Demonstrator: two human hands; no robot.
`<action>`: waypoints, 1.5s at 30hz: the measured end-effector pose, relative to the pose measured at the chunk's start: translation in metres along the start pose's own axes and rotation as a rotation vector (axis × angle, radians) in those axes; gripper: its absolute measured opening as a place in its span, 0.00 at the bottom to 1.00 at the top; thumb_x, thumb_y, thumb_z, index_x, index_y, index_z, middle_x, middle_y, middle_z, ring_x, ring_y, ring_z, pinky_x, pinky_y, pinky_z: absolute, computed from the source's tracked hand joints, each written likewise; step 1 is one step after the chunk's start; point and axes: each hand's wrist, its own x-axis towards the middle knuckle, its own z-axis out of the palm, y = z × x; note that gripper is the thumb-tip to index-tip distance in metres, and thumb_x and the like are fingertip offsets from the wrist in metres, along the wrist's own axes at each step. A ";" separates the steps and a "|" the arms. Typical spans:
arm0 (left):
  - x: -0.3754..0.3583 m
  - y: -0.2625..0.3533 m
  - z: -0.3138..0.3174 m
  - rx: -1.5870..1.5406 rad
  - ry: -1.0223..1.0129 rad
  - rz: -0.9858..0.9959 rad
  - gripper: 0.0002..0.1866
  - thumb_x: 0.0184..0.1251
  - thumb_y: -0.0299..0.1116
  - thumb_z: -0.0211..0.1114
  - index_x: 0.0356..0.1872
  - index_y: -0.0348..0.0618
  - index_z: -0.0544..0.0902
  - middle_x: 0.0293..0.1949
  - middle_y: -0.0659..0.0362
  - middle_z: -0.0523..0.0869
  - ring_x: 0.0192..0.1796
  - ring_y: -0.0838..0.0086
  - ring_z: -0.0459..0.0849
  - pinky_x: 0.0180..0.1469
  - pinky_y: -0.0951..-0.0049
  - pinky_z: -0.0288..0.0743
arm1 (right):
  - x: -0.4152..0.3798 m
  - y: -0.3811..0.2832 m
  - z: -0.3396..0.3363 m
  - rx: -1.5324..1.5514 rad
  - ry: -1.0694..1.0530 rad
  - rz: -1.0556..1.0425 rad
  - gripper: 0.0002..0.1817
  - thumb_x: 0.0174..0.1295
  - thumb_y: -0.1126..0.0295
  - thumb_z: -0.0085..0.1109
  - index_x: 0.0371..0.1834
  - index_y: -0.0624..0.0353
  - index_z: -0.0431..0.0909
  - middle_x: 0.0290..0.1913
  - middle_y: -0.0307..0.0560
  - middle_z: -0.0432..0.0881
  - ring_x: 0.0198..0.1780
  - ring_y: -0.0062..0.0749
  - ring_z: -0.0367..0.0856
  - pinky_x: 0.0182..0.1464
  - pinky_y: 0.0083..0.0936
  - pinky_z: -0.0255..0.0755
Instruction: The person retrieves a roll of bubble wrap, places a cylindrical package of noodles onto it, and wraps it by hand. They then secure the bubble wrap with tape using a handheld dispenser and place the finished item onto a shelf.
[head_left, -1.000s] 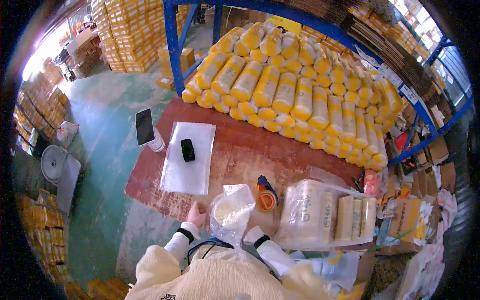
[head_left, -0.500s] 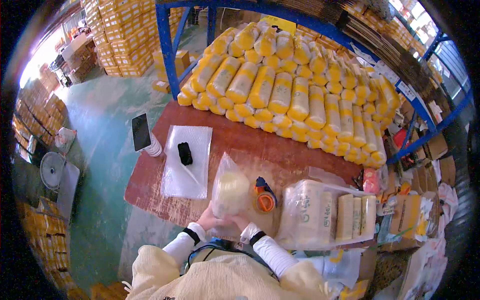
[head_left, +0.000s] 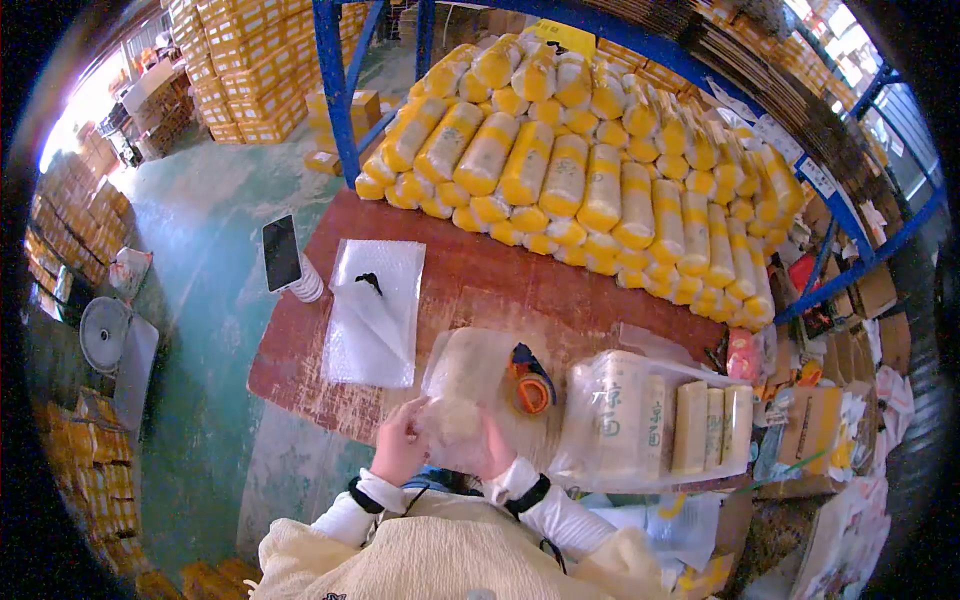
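Observation:
A pale package in clear plastic wrapping point(head_left: 465, 365) is between my two hands at the near edge of the table. My left hand point(head_left: 402, 442) has its fingers curled onto the wrapping at the package's near left side. Along the near right side, my right hand point(head_left: 494, 445) presses against it, its fingers partly hidden. Just right of the package lies an orange and dark blue tape dispenser point(head_left: 533, 388). To the left is a sheet of bubble wrap point(head_left: 385, 335), its folded flap partly covering a small black object point(head_left: 370, 282).
Many yellow-banded wrapped rolls point(head_left: 565, 185) are piled across the back of the red table point(head_left: 300, 340). At right, a large plastic bag point(head_left: 575, 440) holds several pale printed packs point(head_left: 690, 428). A phone point(head_left: 280, 250) stands at the left edge. Blue rack posts point(head_left: 338, 95) rise behind.
The package has tipped from standing up to lying lower, nearer to me. My hands have moved apart, onto its two sides. The bubble wrap's flap now covers more of the black object.

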 end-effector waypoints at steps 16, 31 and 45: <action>-0.039 -0.177 -0.024 -1.693 -0.020 -0.794 0.29 0.64 0.52 0.43 0.54 0.35 0.70 0.50 0.52 0.76 0.51 0.62 0.75 0.52 0.61 0.69 | 0.103 -0.098 -0.019 -2.012 0.612 -0.383 0.25 0.56 0.56 0.53 0.51 0.62 0.71 0.45 0.57 0.78 0.49 0.46 0.76 0.51 0.34 0.68; -0.008 -0.209 -0.034 -1.549 -0.189 -1.009 0.10 0.64 0.36 0.53 0.37 0.41 0.78 0.32 0.59 0.81 0.35 0.79 0.79 0.39 0.78 0.74 | 0.109 -0.086 -0.149 -1.910 0.717 -0.002 0.24 0.50 0.51 0.56 0.34 0.65 0.79 0.38 0.55 0.81 0.42 0.41 0.78 0.46 0.33 0.70; -0.002 -0.116 -0.069 -1.357 -0.041 -0.471 0.14 0.60 0.27 0.57 0.47 0.44 0.70 0.43 0.58 0.79 0.44 0.71 0.79 0.49 0.68 0.72 | 0.001 -0.071 -0.089 -1.180 0.459 -0.623 0.16 0.50 0.77 0.59 0.44 0.61 0.71 0.35 0.38 0.76 0.32 0.21 0.74 0.34 0.19 0.69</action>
